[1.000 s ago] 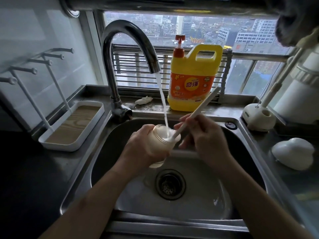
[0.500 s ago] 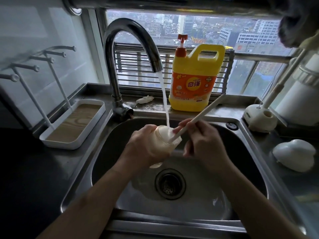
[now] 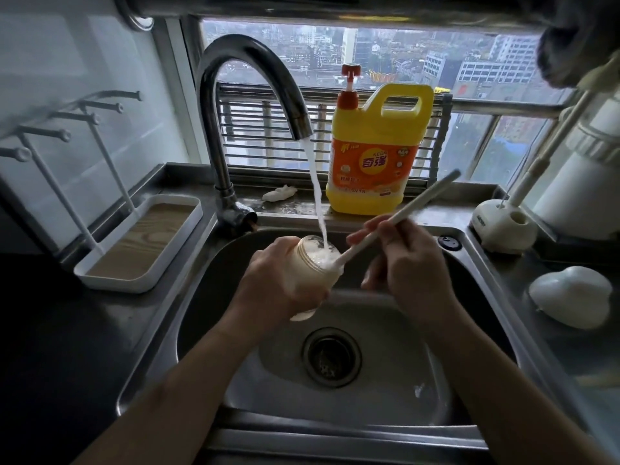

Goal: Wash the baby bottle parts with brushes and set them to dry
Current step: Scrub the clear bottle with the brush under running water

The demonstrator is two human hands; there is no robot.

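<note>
My left hand (image 3: pixel 278 280) grips a clear baby bottle (image 3: pixel 313 273) over the steel sink (image 3: pixel 335 407), its open mouth tilted up toward the tap. Water from the faucet (image 3: pixel 255 62) runs straight into the mouth. My right hand (image 3: pixel 406 266) holds the white handle of a bottle brush (image 3: pixel 399 214). The brush head is inside the bottle, hidden by foam and water. A white drying rack (image 3: pixel 141 243) with upright pegs and a wood-look tray stands on the left counter.
A yellow dish soap jug (image 3: pixel 375 156) stands on the sill behind the sink. At the right are a white brush holder (image 3: pixel 503 229) with a second brush, a white dome-shaped part (image 3: pixel 570 297) and a tall white appliance (image 3: pixel 583 182). The drain (image 3: pixel 332 357) lies below my hands.
The brush handle has shifted slightly as my right hand works it in the bottle. The bottle stays under the running water in my left hand.
</note>
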